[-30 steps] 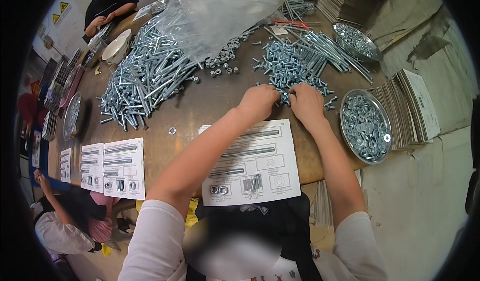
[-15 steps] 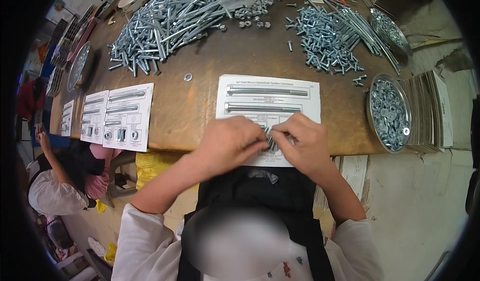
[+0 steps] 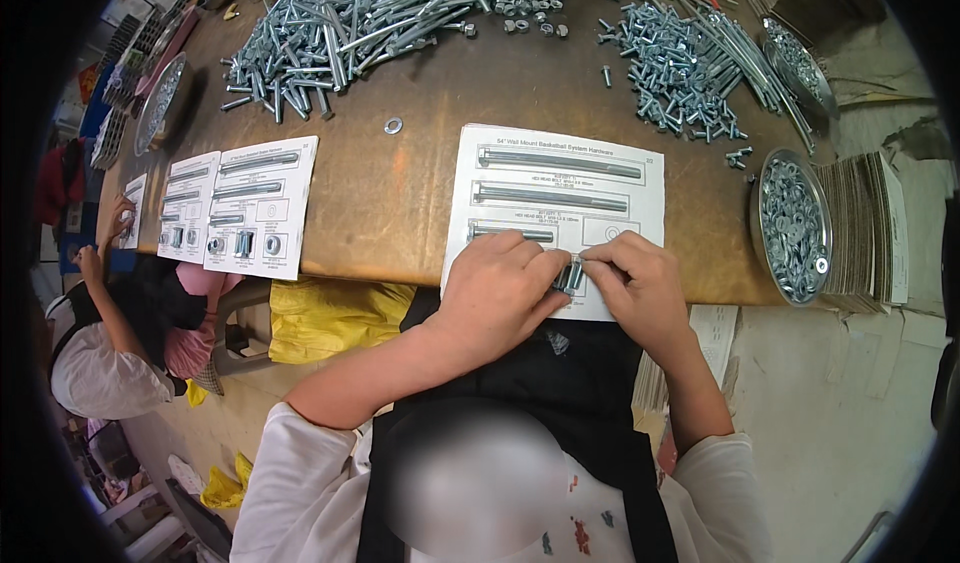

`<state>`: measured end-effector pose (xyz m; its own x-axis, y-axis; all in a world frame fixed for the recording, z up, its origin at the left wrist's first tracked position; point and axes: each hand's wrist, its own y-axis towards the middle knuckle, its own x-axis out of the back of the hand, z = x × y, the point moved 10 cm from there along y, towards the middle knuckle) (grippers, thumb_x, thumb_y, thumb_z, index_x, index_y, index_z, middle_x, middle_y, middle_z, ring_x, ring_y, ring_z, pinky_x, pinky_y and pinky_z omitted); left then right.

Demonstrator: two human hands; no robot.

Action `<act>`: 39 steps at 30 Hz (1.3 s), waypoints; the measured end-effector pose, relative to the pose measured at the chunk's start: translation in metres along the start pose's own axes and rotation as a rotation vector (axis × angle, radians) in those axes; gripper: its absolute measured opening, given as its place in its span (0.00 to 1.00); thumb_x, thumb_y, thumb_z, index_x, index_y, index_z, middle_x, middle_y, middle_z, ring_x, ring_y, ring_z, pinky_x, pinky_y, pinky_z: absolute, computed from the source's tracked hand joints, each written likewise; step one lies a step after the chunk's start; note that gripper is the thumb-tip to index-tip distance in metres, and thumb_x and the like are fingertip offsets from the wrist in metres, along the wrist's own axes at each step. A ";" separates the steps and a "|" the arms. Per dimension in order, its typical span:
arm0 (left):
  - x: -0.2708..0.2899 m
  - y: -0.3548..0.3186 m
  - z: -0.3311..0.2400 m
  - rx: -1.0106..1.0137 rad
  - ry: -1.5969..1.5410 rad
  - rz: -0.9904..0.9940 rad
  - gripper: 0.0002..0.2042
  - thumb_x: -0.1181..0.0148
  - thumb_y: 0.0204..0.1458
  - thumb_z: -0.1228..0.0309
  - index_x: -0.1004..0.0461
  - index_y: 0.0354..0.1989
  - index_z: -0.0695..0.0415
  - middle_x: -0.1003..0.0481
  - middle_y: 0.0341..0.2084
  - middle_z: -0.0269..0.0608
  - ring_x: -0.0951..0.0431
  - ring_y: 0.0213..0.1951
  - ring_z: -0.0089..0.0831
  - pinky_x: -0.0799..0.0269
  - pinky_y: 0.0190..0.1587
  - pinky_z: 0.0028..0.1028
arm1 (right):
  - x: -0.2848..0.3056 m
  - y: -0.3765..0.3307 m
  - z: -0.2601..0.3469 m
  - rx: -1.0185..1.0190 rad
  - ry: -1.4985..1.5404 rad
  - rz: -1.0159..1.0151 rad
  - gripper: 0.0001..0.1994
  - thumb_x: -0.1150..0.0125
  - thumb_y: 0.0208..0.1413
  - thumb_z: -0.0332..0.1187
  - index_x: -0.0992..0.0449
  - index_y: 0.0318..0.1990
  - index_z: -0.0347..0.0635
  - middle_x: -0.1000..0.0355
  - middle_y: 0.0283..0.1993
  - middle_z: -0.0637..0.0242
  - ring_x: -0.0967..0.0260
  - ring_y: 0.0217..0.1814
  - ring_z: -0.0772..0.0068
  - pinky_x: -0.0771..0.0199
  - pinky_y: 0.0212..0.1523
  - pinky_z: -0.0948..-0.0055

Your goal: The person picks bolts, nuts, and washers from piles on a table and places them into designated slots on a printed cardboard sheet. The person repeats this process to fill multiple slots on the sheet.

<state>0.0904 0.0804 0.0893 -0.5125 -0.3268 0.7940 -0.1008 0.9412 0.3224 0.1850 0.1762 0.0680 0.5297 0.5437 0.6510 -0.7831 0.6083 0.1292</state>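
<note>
A white printed card (image 3: 455,233) lies at the table's front edge before me, with two long hex bolts (image 3: 560,164) and a shorter bolt (image 3: 512,234) lying across it. Near the card's lower edge, several short bolts (image 3: 570,275) stand side by side between my hands. My left hand (image 3: 503,288) presses them from the left, thumb and fingers bent in around them. From the right, my right hand (image 3: 640,288) pinches at the same bolts with its fingertips. My left hand covers the card's lower left part.
Long bolts (image 3: 340,28) lie heaped at the back left, short bolts (image 3: 665,68) at the back right. A metal bowl of washers (image 3: 790,228) stands right, beside stacked cardboard (image 3: 860,223). Filled cards (image 3: 258,213) and a loose washer (image 3: 394,125) lie left. Another person's arm (image 3: 115,303) reaches the table.
My hands have settled around the short bolts, which now show more plainly between them. The view has shifted slightly. At far left, the other person's hand has come onto a card.
</note>
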 end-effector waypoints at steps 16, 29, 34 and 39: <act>0.002 -0.013 -0.006 -0.041 0.027 -0.142 0.08 0.27 0.40 0.71 0.23 0.25 0.54 0.26 0.22 0.34 0.26 0.28 0.35 0.32 0.31 0.34 | 0.004 -0.004 0.012 0.201 -0.037 -0.124 0.05 0.33 0.50 0.24 0.19 0.34 0.42 0.26 0.30 0.65 0.26 0.28 0.61 0.28 0.26 0.68; 0.006 -0.012 -0.002 0.049 -0.033 -0.127 0.17 0.26 0.40 0.68 0.22 0.40 0.56 0.26 0.23 0.34 0.27 0.28 0.36 0.32 0.33 0.34 | -0.002 -0.006 0.016 0.231 -0.060 -0.123 0.07 0.33 0.49 0.23 0.19 0.36 0.43 0.27 0.29 0.66 0.26 0.27 0.62 0.28 0.26 0.68; 0.001 -0.006 -0.003 0.058 0.038 -0.042 0.19 0.27 0.42 0.66 0.22 0.44 0.57 0.25 0.26 0.38 0.25 0.32 0.38 0.31 0.37 0.35 | -0.002 -0.008 0.017 0.233 -0.070 -0.148 0.07 0.32 0.48 0.23 0.19 0.36 0.43 0.27 0.29 0.66 0.26 0.26 0.63 0.29 0.25 0.68; -0.006 0.000 0.005 0.094 -0.014 0.036 0.19 0.27 0.42 0.65 0.22 0.43 0.57 0.25 0.26 0.39 0.25 0.33 0.40 0.31 0.38 0.36 | -0.002 -0.009 0.016 0.252 -0.072 -0.150 0.08 0.32 0.47 0.23 0.19 0.36 0.43 0.27 0.29 0.66 0.26 0.26 0.63 0.29 0.25 0.69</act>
<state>0.0894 0.0825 0.0821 -0.5292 -0.2917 0.7968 -0.1609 0.9565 0.2433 0.1860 0.1602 0.0774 0.6280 0.4105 0.6611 -0.7589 0.5109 0.4037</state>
